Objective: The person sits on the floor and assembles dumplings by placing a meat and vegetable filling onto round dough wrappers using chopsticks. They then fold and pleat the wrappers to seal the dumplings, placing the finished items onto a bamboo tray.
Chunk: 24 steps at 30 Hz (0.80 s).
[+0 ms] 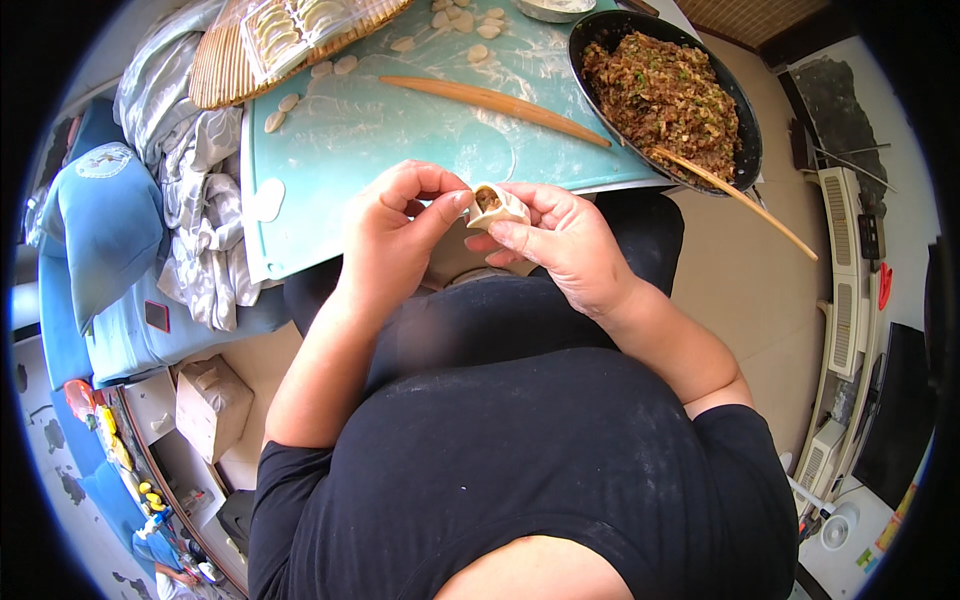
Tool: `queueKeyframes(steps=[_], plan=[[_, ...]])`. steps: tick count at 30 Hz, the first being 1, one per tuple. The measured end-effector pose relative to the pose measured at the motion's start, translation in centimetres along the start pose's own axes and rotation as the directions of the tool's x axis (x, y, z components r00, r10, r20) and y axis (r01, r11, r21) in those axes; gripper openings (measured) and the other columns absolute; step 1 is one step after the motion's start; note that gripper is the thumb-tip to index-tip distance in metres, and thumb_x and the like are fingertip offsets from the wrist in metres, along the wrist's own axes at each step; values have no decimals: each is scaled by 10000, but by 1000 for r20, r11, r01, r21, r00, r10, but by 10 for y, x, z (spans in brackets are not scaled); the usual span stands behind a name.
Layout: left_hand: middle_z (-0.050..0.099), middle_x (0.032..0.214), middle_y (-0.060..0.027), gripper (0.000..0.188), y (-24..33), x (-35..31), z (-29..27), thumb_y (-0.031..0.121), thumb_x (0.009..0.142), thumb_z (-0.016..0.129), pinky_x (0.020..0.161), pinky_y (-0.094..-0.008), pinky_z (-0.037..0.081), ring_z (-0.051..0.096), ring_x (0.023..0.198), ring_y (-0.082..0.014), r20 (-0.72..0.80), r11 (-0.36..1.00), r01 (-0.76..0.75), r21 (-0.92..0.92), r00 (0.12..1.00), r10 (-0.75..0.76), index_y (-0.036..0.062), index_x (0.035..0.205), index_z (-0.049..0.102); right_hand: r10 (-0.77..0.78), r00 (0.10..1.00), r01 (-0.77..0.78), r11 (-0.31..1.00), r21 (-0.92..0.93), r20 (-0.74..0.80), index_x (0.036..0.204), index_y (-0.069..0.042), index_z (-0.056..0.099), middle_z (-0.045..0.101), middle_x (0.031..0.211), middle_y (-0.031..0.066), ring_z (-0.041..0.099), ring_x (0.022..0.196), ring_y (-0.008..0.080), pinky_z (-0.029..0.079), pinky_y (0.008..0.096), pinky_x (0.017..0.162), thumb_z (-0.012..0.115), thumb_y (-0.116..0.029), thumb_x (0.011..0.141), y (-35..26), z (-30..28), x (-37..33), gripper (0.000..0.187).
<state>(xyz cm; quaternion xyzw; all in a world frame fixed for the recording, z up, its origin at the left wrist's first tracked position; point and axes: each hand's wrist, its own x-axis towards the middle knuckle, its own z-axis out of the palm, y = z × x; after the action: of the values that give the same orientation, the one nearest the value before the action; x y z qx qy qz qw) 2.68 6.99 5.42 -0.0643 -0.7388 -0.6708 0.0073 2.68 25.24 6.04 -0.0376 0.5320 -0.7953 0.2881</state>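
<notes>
Tiled flooring (775, 330) surrounds the work area, with a blue sofa (185, 345) to the left bearing a blue cushion (112, 230), a patterned grey cloth (205, 205) and a phone (157, 316). Teal mat (340, 165), dusted with flour, forms the working surface. At its near edge, held in the air before the person's dark shirt (520, 440), is a partly closed dumpling (512, 210), its brown filling exposed at the upper opening. Right hand (570, 240): thumb and fingers closed around the dumpling's right side, supporting it. Left hand (400, 220): fingers curled, with thumb and forefinger brought together at the dumpling's left rim. Rolling pin (495, 105): lying obliquely across the mat, beyond the hands. Black pan (750, 135): at the mat's right edge, heaped with minced filling (660, 95); wooden chopsticks (738, 197) project over its near rim. Woven tray (215, 70): overlapping the far left corner and carrying a container of shaped dumplings (278, 47). Small dough pieces (463, 22) cluster toward the far edge; one flat dough round (269, 200) rests by the left edge, toward the near left corner.
</notes>
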Motion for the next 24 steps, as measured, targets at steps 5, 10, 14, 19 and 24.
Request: queueKeyframes(steps=[5,10,14,19,24], plan=[[616,1034,-80,116,-2,-6,14,81,786,667,743,-254,469,580,878,-126,-81,998,-66,-10,995,65,30,889,646,-53,998,55,996,67,-31,1198,29,477,604,1016,65,593,875,96,493,213,740,555,-57,877,0,5,3,340],[615,1073,-112,241,4,-8,17,19,698,722,816,-305,470,594,962,-207,-58,908,-322,269,935,349,24,927,650,-150,988,154,985,84,-46,1226,40,443,585,1057,65,575,919,97,488,235,799,526,-56,893,5,2,3,356],[633,1035,-112,239,-2,-7,21,-23,679,713,808,-300,472,605,944,-216,-124,908,-342,244,917,378,26,905,651,-145,989,148,983,106,-36,1253,31,417,580,1079,71,573,957,117,488,283,847,535,-64,886,4,5,1,396],[642,988,-112,174,-5,-6,21,-31,699,683,783,-299,473,610,909,-220,-135,892,-363,271,903,408,18,863,647,-145,989,146,986,78,-18,1263,17,412,571,1104,58,557,992,116,478,291,867,532,-68,890,5,6,0,401],[633,947,-113,122,-5,-6,21,-39,709,662,752,-306,471,605,861,-223,-118,894,-350,280,911,394,11,811,618,-146,989,148,986,70,-33,1261,33,413,549,1128,69,547,989,108,473,246,831,516,-48,896,5,10,-1,388]])
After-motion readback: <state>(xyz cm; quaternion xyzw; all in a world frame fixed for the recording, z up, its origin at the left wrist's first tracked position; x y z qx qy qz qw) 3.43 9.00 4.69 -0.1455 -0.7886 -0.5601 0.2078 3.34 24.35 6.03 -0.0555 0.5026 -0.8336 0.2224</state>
